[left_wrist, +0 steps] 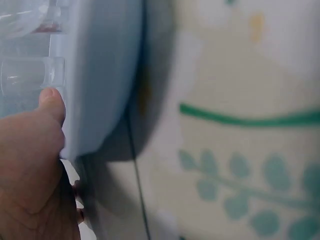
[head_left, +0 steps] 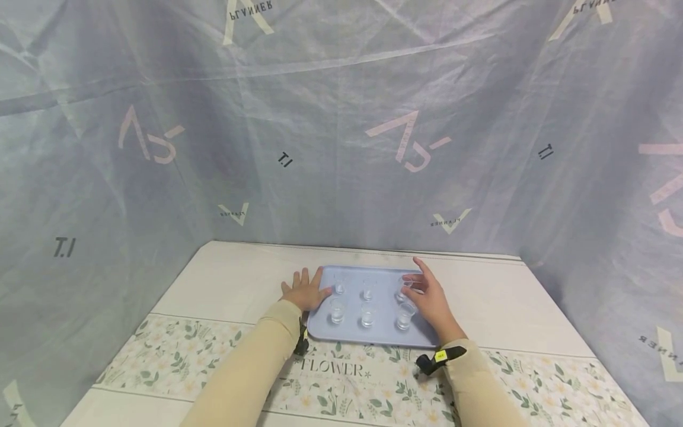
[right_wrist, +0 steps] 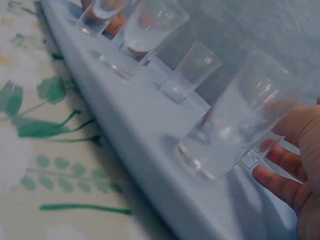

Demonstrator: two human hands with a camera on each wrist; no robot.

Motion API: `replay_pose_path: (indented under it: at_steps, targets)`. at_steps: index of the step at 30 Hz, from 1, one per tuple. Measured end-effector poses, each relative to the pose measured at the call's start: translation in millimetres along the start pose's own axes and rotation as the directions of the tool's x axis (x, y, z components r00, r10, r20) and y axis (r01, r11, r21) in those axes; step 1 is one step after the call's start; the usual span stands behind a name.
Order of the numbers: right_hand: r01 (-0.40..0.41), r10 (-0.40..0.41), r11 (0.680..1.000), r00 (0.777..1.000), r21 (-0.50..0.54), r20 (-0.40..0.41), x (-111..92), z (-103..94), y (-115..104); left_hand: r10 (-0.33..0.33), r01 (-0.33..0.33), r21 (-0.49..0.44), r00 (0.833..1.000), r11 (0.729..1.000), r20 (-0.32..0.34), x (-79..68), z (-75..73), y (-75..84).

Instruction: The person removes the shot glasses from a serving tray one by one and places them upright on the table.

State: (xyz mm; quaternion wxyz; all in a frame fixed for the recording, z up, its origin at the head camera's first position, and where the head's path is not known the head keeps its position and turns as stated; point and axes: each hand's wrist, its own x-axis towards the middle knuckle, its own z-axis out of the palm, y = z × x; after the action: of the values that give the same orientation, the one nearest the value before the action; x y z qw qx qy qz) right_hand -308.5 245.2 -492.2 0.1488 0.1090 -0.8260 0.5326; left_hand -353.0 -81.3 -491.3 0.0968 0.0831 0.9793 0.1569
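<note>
A light blue tray (head_left: 384, 337) lies on the table and bears several small clear shot glasses in two rows. My left hand (head_left: 304, 293) is at the tray's left edge, fingers spread, thumb over the rim close to the back-left shot glass (head_left: 339, 287). With thumb and fingers, my right hand (head_left: 431, 301) holds the back-right shot glass (head_left: 404, 289). In the right wrist view, the front-right shot glass (right_wrist: 235, 120) stands before that hand and partly hides the held one. Between the end pairs stand the back-middle (head_left: 368, 290) and front-middle (head_left: 367, 314) glasses. At front left is another glass (head_left: 337, 311).
A white table cover (head_left: 240, 279) with a floral band (head_left: 341, 373) lies under the tray. Grey-blue printed curtains (head_left: 341, 130) hang behind and along both sides. Dark straps with cameras (head_left: 429, 363) are on both wrists.
</note>
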Motion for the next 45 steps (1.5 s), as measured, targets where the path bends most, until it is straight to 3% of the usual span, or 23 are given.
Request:
replay_pose_path:
  at_steps: [4, 7, 15, 21, 29, 35, 40, 45]
  targets:
    - [0.021, -0.021, 0.999, 1.0, 0.032, 0.002, -2, -8.4, -24, 0.0, 0.0, 0.023, 1.0, 1.0, 0.006, -1.7, -2.5, 2.3]
    - [0.027, -0.027, 1.0, 1.0, 0.015, 0.0, -1, -13.1, -30, -0.008, 0.007, 0.037, 1.0, 0.999, 0.01, 1.4, -1.0, 0.4]
    - [0.025, -0.027, 0.998, 0.999, -0.053, -0.03, 10, -24.4, -4, 0.0, 0.0, 0.034, 1.0, 0.999, 0.001, 17.4, 13.8, -10.6]
    - [0.016, -0.02, 0.996, 0.999, -0.091, -0.042, 11, -43.4, -2, -0.001, 0.001, 0.026, 1.0, 1.0, -0.001, 19.3, 16.4, -11.9]
    - [0.019, -0.023, 0.997, 0.998, -0.07, -0.062, 5, -61.9, -9, -0.005, 0.004, 0.042, 1.0, 0.999, 0.024, 15.7, 11.8, -7.4]
    - [0.014, -0.018, 0.998, 0.996, -0.054, -0.084, -3, -71.5, -31, 0.004, -0.004, 0.042, 1.0, 0.999, 0.007, -0.6, -3.3, 1.1]
    - [0.0, -0.01, 0.996, 0.995, -0.091, -0.103, 2, -76.6, -3, 0.024, -0.023, 0.048, 1.0, 0.999, -0.008, -4.4, -3.8, 2.1]
    - [-0.028, 0.014, 0.994, 0.991, -0.105, -0.13, 3, -78.7, 7, 0.025, -0.025, 0.044, 1.0, 0.999, -0.014, 5.1, 3.1, -3.9]
